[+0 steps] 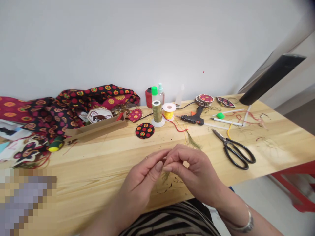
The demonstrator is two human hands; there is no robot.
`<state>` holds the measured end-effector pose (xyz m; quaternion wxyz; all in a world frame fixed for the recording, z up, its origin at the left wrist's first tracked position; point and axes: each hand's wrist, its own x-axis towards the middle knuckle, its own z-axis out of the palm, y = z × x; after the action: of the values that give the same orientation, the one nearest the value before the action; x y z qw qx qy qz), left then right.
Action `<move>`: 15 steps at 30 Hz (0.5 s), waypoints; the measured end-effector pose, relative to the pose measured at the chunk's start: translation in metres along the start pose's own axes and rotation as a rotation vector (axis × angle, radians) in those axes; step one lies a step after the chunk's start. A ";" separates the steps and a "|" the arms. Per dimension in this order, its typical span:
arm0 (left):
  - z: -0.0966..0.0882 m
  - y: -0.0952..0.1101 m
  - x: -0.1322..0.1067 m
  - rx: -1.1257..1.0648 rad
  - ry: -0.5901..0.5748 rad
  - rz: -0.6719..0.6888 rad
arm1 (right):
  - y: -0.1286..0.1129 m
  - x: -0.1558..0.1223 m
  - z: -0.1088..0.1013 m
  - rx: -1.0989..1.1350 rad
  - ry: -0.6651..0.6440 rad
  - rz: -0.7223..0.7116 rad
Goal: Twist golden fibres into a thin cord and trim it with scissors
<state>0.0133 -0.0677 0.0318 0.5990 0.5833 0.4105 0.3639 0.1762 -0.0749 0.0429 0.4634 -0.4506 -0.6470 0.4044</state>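
My left hand point(141, 178) and my right hand point(193, 167) meet above the front of the wooden table point(98, 170). Both are closed, thumbs and fingertips pinching at one spot. A small green thread tassel point(166, 177) shows below the fingertips; its upper part is hidden by my fingers. Just beyond my right hand lies another green tassel point(194, 141) with a red cord point(176, 127). Black-handled scissors point(235, 150) rest to the right. A spool of olive-green thread point(157, 112) stands behind my hands, beside a spool of yellow cord point(168, 113).
A black glue gun point(193, 117) lies behind the scissors. Near the spools is a round patterned fabric piece point(145, 130). Patterned cloth point(73, 105) and a cardboard tray point(98, 129) occupy the left. A black cylinder point(272, 78) rises at the right; a red stool point(295, 183) stands below.
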 end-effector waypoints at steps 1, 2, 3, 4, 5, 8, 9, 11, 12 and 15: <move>0.003 -0.003 0.001 -0.047 -0.012 -0.042 | 0.001 0.000 0.000 -0.009 0.008 -0.002; 0.004 -0.006 0.001 -0.060 -0.026 -0.076 | 0.002 -0.001 0.000 -0.020 0.017 -0.002; 0.004 -0.007 0.002 -0.054 -0.037 -0.103 | 0.003 -0.002 0.000 -0.034 0.021 -0.004; 0.004 -0.008 0.002 -0.029 -0.047 -0.126 | 0.005 -0.002 0.000 -0.049 0.025 -0.004; 0.003 -0.008 0.003 0.001 -0.053 -0.144 | 0.007 -0.003 0.000 -0.066 0.034 -0.005; 0.001 -0.008 0.003 0.072 -0.046 -0.184 | 0.011 -0.003 0.001 -0.113 0.045 -0.012; 0.001 -0.008 0.002 0.094 -0.029 -0.190 | 0.012 -0.003 0.001 -0.126 0.053 -0.013; 0.002 -0.009 0.002 0.141 0.027 -0.183 | 0.014 -0.002 0.002 -0.145 0.067 -0.009; 0.003 -0.010 0.001 0.164 0.065 -0.170 | 0.015 -0.002 0.002 -0.151 0.071 -0.005; 0.007 -0.014 0.000 0.209 0.180 -0.108 | 0.016 0.000 0.002 -0.161 0.090 0.010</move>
<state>0.0191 -0.0714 0.0179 0.5147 0.5844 0.5290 0.3372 0.1776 -0.0711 0.0269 0.4524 -0.5072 -0.6538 0.3326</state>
